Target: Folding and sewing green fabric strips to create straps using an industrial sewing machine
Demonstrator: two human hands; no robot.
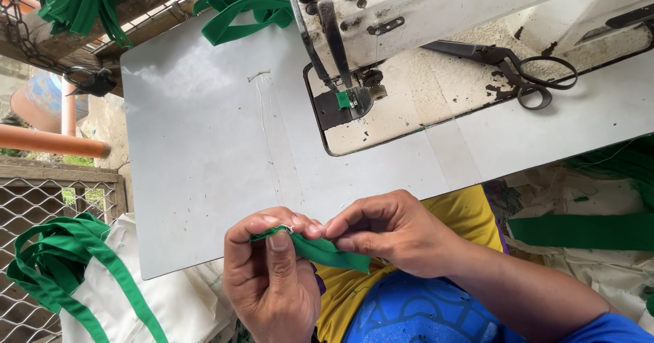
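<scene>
Left hand [272, 285] palm-up below the tabletop [204, 152] edge, thumb and fingers clamped on one end of a folded green strap [320, 251], right hand [392, 230] curled from the right, fingers pinched on the same strap, hands touching, sewing machine [422, 16] beyond

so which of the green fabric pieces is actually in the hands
The short folded green strip, pinched between the left hand and right hand. The other green strips lie in heaps at the table's corners, untouched.
</scene>
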